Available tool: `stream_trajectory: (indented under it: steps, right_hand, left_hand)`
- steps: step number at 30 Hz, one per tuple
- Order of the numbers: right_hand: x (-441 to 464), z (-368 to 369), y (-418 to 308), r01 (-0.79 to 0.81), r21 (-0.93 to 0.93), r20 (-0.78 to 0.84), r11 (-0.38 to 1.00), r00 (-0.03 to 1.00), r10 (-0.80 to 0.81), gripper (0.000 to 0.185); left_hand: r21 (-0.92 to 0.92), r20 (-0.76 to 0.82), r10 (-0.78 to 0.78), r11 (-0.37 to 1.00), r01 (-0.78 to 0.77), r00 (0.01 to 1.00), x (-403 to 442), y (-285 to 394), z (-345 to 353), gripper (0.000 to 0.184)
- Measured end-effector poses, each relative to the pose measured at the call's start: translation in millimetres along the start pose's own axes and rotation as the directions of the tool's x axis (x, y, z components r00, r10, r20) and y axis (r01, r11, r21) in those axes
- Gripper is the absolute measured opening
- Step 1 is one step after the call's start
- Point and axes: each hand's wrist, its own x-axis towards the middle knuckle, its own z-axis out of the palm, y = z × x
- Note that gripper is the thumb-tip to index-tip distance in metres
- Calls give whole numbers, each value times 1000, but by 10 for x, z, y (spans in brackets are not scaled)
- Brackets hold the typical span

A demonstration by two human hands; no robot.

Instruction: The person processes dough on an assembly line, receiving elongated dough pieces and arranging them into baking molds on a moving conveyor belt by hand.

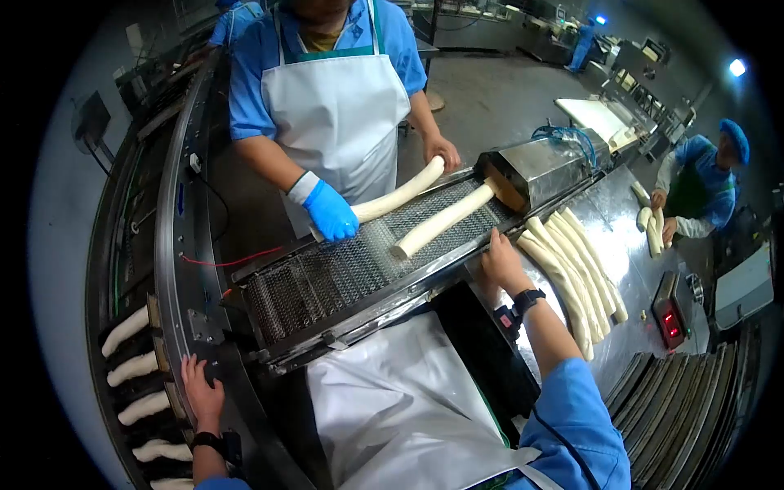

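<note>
My left hand [202,390] lies with fingers spread on the metal rail [181,282] of the left conveyor, holding nothing. Close by, several short white dough pieces [133,369] sit in dark trays. My right hand [503,263] rests at the near edge of the mesh belt [347,265], fingers stretched out and partly hidden, with nothing visible in it. One long dough roll [445,220] lies on the mesh, its far end at the mouth of the metal machine housing [543,171]. Right of my right hand, several long dough rolls [572,278] lie side by side on the steel table [625,192].
Opposite me, a person in a white apron [331,114] holds another dough roll [400,196] with a blue-gloved hand and a bare hand. At right, a co-worker [706,175] handles dough. A scale with red digits [670,318] and stacked trays [674,400] stand nearby.
</note>
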Motion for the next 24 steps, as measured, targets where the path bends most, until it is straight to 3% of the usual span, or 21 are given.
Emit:
stream_trajectory:
  steps: [4, 6, 8, 10, 16, 20, 23, 24]
  right_hand:
    - [51, 180, -109, -15, -62, -18, 998, 1000, 14, 64]
    - [33, 278, -131, -42, -179, -105, 983, 994, 23, 64]
    - [28, 255, -161, 144, -173, -116, 974, 979, -165, 64]
    - [38, 238, -302, 238, -129, -100, 963, 963, -252, 65]
    - [184, 431, -510, 325, -73, -120, 943, 936, -332, 61]
    - [236, 480, -352, 272, -40, -129, 961, 953, -275, 60]
    - [291, 429, -248, 45, -133, -118, 990, 991, -61, 67]
    - [327, 450, -181, 58, -134, -117, 989, 990, -74, 67]
  left_hand:
    - [-4, 15, -40, 999, 40, 999, -20, 5, -9, 41]
    - [-18, -41, 37, 999, -38, 998, -26, -59, 72, 41]
    - [-14, -38, 6, 1000, -6, 999, -39, 12, 35, 41]
    - [-12, -26, -22, 1000, 22, 999, -38, 52, 32, 41]
    - [-70, -43, -3, 998, 0, 999, -79, 64, -36, 41]
    - [-64, -12, -32, 997, 32, 999, -39, 75, -36, 42]
    - [-84, -27, -18, 996, 16, 999, -42, 52, -18, 43]
    - [-101, -34, -2, 995, -2, 999, -44, 51, -17, 44]
